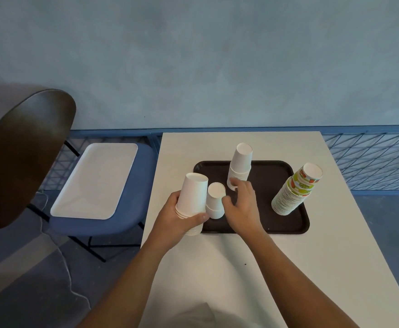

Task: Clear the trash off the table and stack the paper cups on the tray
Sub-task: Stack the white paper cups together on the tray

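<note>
A dark brown tray point(272, 183) lies on the white table point(241, 268). My left hand point(179, 218) grips a short stack of upside-down white paper cups point(192, 195) at the tray's left edge. Beside it a small stack of white cups point(215, 200) stands on the tray, and my right hand point(242, 204) touches it with thumb and loosely spread fingers. A taller white stack point(240, 164) stands behind my right hand. On the tray's right side leans a tall stack topped with fruit-print cups point(295, 190).
A blue chair point(132, 200) to the left of the table carries a white tray point(96, 181). A dark round chair back point(21, 152) is at far left. Blue wire fencing point(371, 159) runs behind the table along the wall.
</note>
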A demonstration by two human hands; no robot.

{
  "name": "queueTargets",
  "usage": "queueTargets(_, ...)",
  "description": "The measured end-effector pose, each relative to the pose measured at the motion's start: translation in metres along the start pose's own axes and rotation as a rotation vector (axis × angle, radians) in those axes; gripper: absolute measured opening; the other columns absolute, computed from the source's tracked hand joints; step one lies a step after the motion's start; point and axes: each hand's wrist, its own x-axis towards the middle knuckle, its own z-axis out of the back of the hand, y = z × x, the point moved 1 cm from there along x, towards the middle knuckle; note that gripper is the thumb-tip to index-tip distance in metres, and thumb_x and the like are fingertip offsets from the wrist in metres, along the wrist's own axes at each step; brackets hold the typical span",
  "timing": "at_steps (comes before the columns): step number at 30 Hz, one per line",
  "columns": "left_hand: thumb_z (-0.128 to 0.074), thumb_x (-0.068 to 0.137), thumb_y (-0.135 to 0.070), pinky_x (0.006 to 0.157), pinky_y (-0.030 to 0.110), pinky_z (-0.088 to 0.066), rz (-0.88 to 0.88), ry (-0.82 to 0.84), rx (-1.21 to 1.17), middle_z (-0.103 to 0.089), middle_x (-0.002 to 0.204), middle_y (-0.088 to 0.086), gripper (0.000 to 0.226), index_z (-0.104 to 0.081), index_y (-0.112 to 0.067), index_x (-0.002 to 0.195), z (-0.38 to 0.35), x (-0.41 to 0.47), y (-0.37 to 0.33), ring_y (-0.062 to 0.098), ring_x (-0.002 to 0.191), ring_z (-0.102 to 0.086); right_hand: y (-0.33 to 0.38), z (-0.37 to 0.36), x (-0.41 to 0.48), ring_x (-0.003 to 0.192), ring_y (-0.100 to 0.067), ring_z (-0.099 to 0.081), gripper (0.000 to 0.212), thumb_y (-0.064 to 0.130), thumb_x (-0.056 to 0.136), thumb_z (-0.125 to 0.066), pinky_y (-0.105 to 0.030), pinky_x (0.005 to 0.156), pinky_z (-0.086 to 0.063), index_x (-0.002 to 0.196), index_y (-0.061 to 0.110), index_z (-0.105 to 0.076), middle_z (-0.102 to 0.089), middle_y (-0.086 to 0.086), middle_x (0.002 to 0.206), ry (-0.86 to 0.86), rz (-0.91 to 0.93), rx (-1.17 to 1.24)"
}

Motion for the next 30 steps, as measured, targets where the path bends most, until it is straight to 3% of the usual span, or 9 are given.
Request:
queueTargets(4, -0.095, 0.071, -0.037, 0.080, 0.021, -0.052, -0.017, 0.022, 0.008, -0.065, 0.118, -0.021, 0.074, -0.050, -0.042, 0.129, -0.008, -0.002, -0.004, 0.000, 0.105, -0.065, 0.033, 0.015, -0.014, 0.109, -0.010, -0.059, 0.053, 0.044, 0.090, -0.056, -0.034, 0.092, -0.054, 0.139, 0.024, -0.053, -0.059, 0.008, 0.122, 0.046, 0.098, 0.162)
queueTargets(8, -0.094, 0.058, -0.051, 0.089, 0.038, -0.060, -0.031, 0.054, 0.025, -0.071, 0.115, -0.016, 0.083, -0.054, -0.042, 0.130, -0.013, -0.002, -0.010, 0.007, 0.103, -0.070, 0.055, 0.021, -0.017, 0.103, -0.001, -0.061, 0.062, 0.051, 0.089, -0.069, -0.014, 0.079, -0.047, 0.141, 0.025, -0.049, -0.062, 0.012, 0.120, 0.235, 0.067, 0.165)
queueTargets(12, -0.090, 0.053, -0.055, 0.091, 0.042, -0.061, -0.062, 0.055, 0.051, -0.072, 0.113, -0.015, 0.087, -0.054, -0.041, 0.131, -0.013, -0.005, -0.018, 0.005, 0.099, -0.071, 0.060, 0.022, -0.017, 0.098, -0.002, -0.063, 0.057, 0.050, 0.084, -0.076, -0.022, 0.080, -0.053, 0.131, 0.025, -0.053, -0.064, 0.013, 0.113, 0.269, 0.077, 0.132)
queueTargets(18, -0.098, 0.054, -0.050, 0.094, 0.047, -0.061, -0.081, 0.088, 0.043, -0.071, 0.120, -0.015, 0.096, -0.051, -0.043, 0.138, -0.004, -0.012, -0.015, 0.010, 0.107, -0.071, 0.060, 0.025, -0.015, 0.101, -0.004, -0.064, 0.062, 0.052, 0.084, -0.075, -0.023, 0.081, -0.055, 0.135, 0.025, -0.052, -0.065, 0.011, 0.117, 0.237, 0.086, 0.149)
queueTargets(25, -0.098, 0.056, -0.050, 0.091, 0.036, -0.062, -0.092, 0.094, 0.034, -0.071, 0.116, -0.023, 0.098, -0.050, -0.041, 0.141, 0.001, -0.020, -0.017, -0.001, 0.103, -0.069, 0.060, 0.028, -0.015, 0.104, -0.002, -0.064, 0.057, 0.048, 0.086, -0.075, -0.017, 0.077, -0.050, 0.134, 0.027, -0.053, -0.066, 0.013, 0.117, 0.304, 0.059, 0.224)
queueTargets(30, -0.099, 0.063, -0.043, 0.081, 0.022, -0.059, -0.104, 0.072, 0.072, -0.071, 0.115, -0.026, 0.089, -0.051, -0.043, 0.137, -0.001, -0.024, -0.017, -0.004, 0.102, -0.068, 0.060, 0.030, -0.013, 0.100, -0.002, -0.064, 0.054, 0.050, 0.087, -0.074, -0.018, 0.076, -0.050, 0.130, 0.025, -0.055, -0.067, 0.013, 0.112, 0.218, 0.055, 0.234)
